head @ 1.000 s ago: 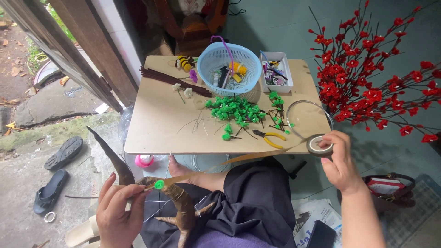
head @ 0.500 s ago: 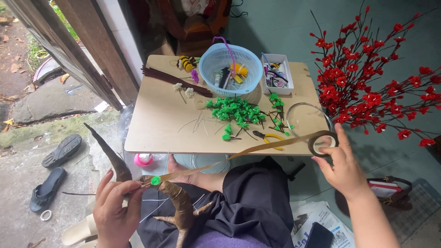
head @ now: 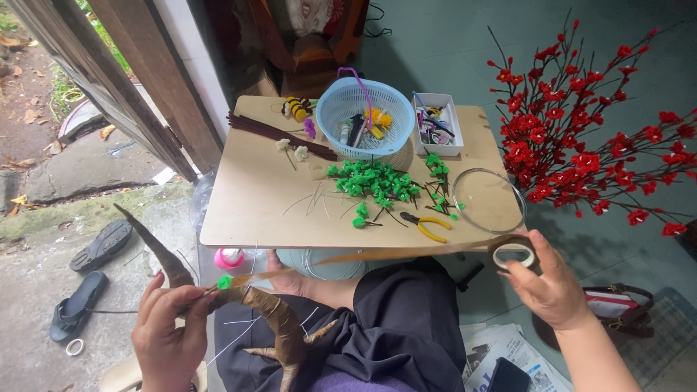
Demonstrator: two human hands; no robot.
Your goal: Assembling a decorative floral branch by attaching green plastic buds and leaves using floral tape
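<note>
Plywood low table [head: 254, 196] sitting centre frame on grey-green floor; blue basket [head: 365, 120], white box [head: 436, 123], green leaf pile [head: 374, 181], yellow pliers [head: 425, 226] lying on it. Red blossom branch [head: 581, 145] filling upper right; sandals [head: 87, 279] at left. Left hand [head: 168, 334], lower left, pinching brown wrapped branch [head: 272, 323]. Right hand [head: 552, 283], lower right, gripping tape roll [head: 512, 254], brown tape strip [head: 377, 255] stretching between them.
</note>
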